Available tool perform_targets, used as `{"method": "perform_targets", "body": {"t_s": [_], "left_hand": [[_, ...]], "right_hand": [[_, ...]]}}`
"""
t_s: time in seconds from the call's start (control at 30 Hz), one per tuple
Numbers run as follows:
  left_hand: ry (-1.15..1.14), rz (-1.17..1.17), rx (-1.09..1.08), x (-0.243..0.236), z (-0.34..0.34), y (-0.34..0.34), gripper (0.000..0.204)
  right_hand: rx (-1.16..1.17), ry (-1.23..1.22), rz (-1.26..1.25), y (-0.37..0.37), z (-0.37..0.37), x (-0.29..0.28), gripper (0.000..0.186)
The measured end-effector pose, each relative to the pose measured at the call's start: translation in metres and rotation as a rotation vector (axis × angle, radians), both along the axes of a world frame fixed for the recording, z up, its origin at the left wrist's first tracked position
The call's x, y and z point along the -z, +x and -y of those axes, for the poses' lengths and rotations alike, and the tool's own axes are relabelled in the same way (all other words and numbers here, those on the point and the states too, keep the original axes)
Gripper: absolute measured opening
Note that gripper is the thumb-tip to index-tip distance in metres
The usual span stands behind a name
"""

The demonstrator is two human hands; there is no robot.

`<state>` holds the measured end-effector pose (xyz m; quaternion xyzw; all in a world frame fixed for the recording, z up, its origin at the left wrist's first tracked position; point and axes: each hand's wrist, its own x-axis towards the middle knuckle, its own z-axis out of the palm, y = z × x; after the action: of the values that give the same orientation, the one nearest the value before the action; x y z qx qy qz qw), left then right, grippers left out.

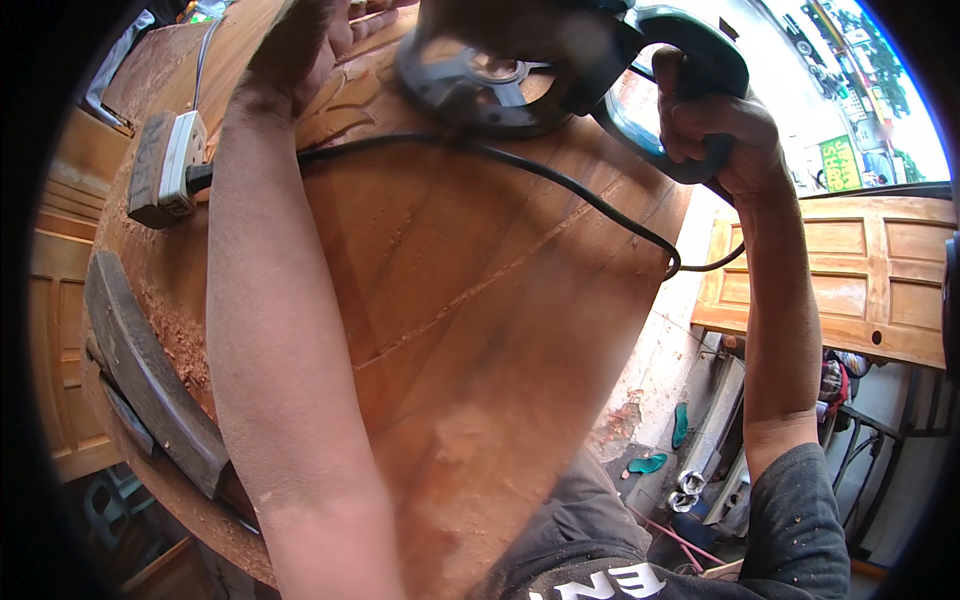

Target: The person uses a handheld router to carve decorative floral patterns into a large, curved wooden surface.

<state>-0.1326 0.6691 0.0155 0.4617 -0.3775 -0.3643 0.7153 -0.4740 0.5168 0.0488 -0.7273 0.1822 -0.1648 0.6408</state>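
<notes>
My right hand (725,130) is closed round the dark loop handle of a router (585,60) at the top of the view. The router's round, open-spoked base stands on a brown wooden panel (470,270), and its upper part is cut off by the frame edge. My left hand (325,45) reaches to the upper left with its fingers stretched out, partly out of frame, beside carved leaf-like shapes (345,108) in the wood. A black cord (560,180) runs from behind my left forearm across the panel towards the right.
A white power socket on a wooden block (155,175) sits left of my forearm. Below it lie wood shavings (178,345) and a long curved dark wooden piece (150,370). A panelled door (830,275) stands at right. Green slippers (647,464) and metal lengths (712,430) lie on the floor.
</notes>
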Motion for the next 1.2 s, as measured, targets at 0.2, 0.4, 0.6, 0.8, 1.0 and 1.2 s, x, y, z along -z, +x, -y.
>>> {"method": "perform_targets", "body": {"t_s": [0.2,0.4,0.6,0.8,1.0,1.2], "left_hand": [[-0.002,0.010,0.001,0.000,0.001,0.001,0.048],[-0.012,0.014,0.001,0.005,0.002,0.001,0.048],[-0.175,0.116,-0.003,0.008,0.007,-0.005,0.038],[-0.155,0.065,-0.073,0.002,0.012,-0.020,0.037],[-0.223,0.149,-0.104,-0.008,0.015,-0.018,0.040],[-0.344,0.066,-0.002,0.000,0.029,-0.015,0.038]], "right_hand": [[-0.002,-0.030,0.011,0.004,-0.003,-0.002,0.032],[0.024,-0.024,-0.012,0.008,-0.006,-0.002,0.033],[0.044,-0.017,-0.021,0.008,-0.015,-0.009,0.032],[0.113,-0.035,-0.028,0.005,-0.020,-0.015,0.027],[0.078,-0.102,-0.038,0.003,-0.013,-0.029,0.035],[0.062,-0.012,0.006,-0.005,-0.018,-0.037,0.027]]}}
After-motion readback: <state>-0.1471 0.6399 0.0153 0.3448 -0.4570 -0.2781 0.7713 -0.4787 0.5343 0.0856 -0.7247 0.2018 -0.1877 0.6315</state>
